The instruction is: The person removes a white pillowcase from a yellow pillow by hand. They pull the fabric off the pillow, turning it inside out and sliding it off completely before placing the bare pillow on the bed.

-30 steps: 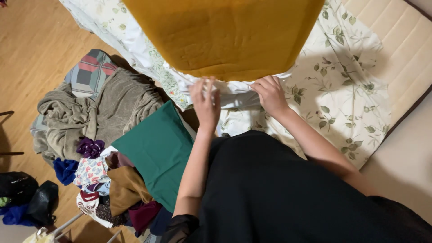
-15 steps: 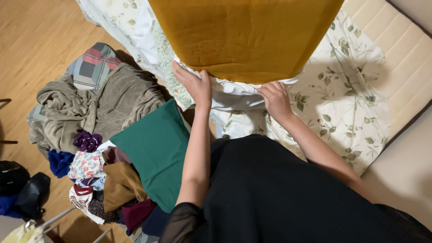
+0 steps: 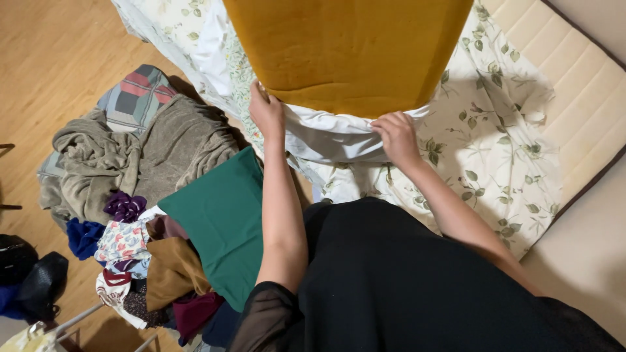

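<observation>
Mustard-yellow cloth (image 3: pixel 349 52), flat (lower edge curved), over crumpled white fabric (image 3: pixel 326 137)

Single head view, looking steeply down (close) over bed (image 3: pixel 587 104) edge, floor (image 3: pixel 59 58).

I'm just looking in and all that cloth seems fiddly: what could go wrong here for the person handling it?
The mustard-yellow cloth lies on the white cloth that both hands grip: the left hand at its corner, the right hand at its edge. A pull might drag the yellow piece askew. The leaf-print sheet underneath is already rumpled and could bunch further. The pile of clothes on the floor sits close beside the person and might snag a foot.
</observation>
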